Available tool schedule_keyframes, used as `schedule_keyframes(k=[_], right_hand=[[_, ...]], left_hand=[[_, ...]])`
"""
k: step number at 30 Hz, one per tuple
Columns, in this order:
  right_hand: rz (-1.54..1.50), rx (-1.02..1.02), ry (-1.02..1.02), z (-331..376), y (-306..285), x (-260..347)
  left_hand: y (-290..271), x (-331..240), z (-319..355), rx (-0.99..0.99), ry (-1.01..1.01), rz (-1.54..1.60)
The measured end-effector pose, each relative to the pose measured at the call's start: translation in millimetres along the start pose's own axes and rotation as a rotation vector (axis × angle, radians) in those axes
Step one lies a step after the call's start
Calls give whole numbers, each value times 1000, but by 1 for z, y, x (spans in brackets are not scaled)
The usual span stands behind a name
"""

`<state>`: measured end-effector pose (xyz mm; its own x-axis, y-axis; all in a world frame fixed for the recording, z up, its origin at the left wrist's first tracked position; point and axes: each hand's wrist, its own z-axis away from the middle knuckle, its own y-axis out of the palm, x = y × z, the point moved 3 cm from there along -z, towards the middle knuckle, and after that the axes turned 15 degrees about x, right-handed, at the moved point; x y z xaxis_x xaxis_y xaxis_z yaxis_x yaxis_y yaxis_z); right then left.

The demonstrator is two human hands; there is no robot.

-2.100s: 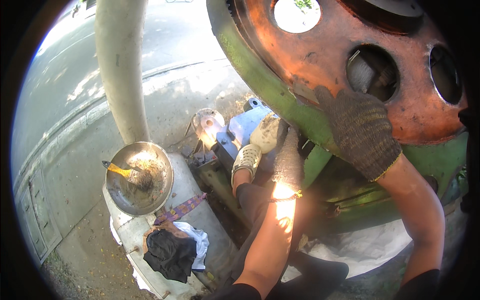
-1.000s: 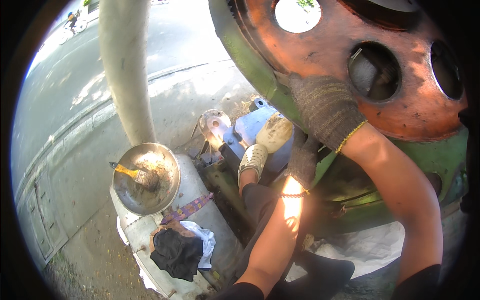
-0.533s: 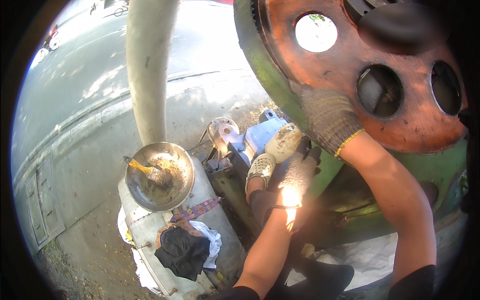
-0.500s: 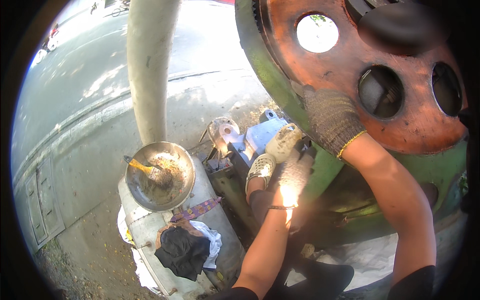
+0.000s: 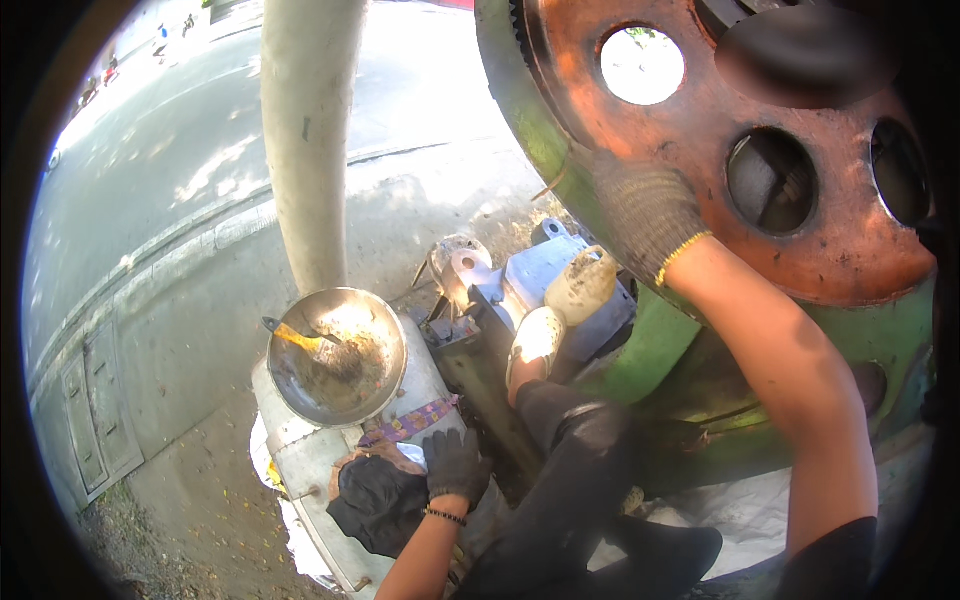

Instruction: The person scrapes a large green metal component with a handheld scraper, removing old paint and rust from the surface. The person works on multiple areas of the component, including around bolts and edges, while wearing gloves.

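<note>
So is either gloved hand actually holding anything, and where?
The right hand grips the rim of the big rusty wheel. The left hand rests on a dark cloth; a real grip cannot be told.

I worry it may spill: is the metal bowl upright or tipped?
Upright: the metal bowl sits on the pale metal block, open side up.
</note>
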<state>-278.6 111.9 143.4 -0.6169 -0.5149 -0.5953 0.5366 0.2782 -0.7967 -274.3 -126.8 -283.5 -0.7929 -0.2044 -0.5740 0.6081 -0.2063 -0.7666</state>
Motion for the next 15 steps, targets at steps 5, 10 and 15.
schedule_keyframes(k=[5,10,15], right_hand=[[69,59,27,-18,-4,8],[107,-24,-2,3,-16,18],[35,17,12,-13,-15,5]], left_hand=[[43,10,4,-28,104,-264],[28,7,4,126,55,-314],[15,-2,12,-68,208,-173]])
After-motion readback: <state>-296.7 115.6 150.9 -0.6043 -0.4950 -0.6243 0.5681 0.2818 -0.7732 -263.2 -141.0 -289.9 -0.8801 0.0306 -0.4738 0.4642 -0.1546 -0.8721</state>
